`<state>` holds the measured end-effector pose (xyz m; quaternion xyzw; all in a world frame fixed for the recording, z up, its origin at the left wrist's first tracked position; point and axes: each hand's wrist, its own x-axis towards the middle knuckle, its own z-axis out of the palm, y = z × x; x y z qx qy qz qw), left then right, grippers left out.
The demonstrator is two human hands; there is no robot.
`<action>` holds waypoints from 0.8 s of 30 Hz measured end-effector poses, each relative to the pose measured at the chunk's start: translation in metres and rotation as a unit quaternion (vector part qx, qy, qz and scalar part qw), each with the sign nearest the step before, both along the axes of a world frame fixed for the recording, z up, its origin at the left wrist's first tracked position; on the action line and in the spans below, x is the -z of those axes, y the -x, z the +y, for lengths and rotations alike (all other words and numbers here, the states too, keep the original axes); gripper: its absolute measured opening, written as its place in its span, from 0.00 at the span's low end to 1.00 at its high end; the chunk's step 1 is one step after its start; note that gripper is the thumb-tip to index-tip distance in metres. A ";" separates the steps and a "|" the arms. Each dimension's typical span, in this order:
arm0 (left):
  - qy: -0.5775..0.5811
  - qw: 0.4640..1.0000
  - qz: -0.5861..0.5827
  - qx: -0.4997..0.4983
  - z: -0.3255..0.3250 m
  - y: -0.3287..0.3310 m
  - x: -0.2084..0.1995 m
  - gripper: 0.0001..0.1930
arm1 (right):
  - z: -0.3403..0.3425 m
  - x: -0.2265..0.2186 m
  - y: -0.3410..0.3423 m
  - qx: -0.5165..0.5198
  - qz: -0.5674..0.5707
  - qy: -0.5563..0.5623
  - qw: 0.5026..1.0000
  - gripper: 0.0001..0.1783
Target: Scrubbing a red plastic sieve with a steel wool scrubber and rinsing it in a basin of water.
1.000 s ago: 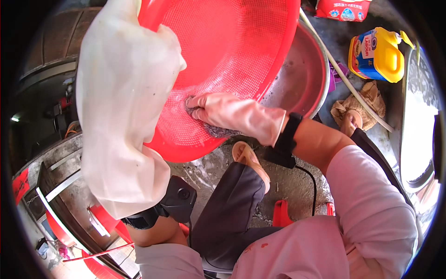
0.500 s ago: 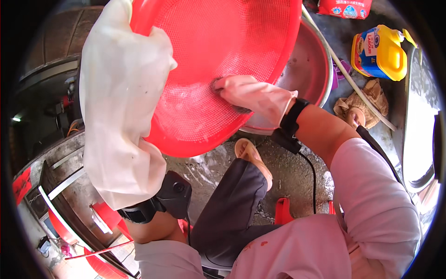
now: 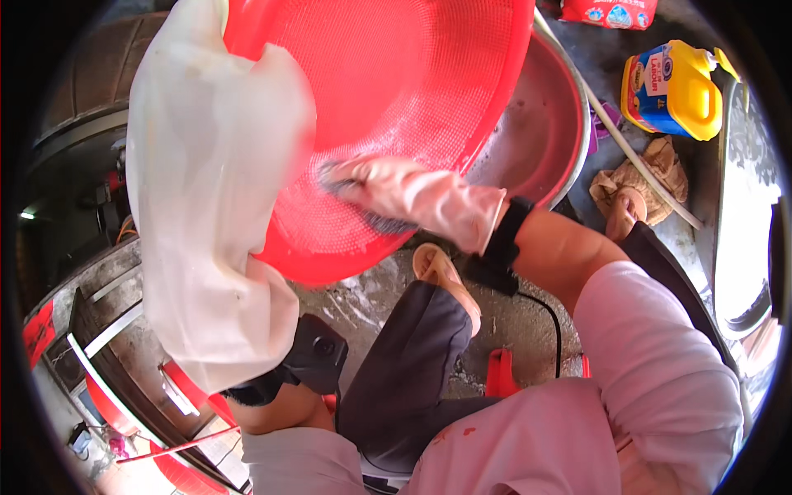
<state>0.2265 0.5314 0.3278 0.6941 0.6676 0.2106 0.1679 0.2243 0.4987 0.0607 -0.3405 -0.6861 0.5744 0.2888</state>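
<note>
A large red mesh basket [image 3: 363,74] is held up tilted, its inside facing me. My left hand [image 3: 247,99], in a long white rubber glove, grips it at the left rim; the fingers are partly hidden behind the glove's bulk, with the thumb over the edge. My right hand [image 3: 371,186], in a pale pinkish glove, is closed on a grey scrubbing pad [image 3: 334,180], which it presses against the lower inside of the basket. Part of the pad also shows below the hand. Behind the basket's right side stands a metal basin [image 3: 549,124] with wet-looking contents.
A yellow detergent jug [image 3: 693,95] stands at the far right, near a red packet [image 3: 610,11]. A pale hose [image 3: 606,124] runs past the basin, beside a brown cloth [image 3: 660,169]. My sandalled foot [image 3: 445,276] is on the wet floor under the basket.
My right hand has moved left and slightly down across the basket's inside with the scrubbing pad. My left hand and the basket have shifted a little to the left.
</note>
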 end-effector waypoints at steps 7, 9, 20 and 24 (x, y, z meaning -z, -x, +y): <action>-0.005 0.998 -0.047 -0.042 -0.001 -0.006 0.005 0.16 | 0.009 0.029 0.009 -0.056 0.144 -0.053 0.987 0.17; -0.009 1.000 -0.015 -0.022 -0.005 -0.006 0.000 0.16 | 0.006 0.006 0.012 0.043 0.049 -0.054 0.996 0.16; -0.036 0.998 -0.029 -0.032 -0.001 0.000 0.000 0.16 | 0.026 0.036 -0.009 -0.009 -0.033 -0.021 0.999 0.18; -0.021 0.999 -0.008 -0.045 -0.001 0.007 0.006 0.15 | 0.013 0.072 0.017 -0.077 0.249 0.164 0.951 0.18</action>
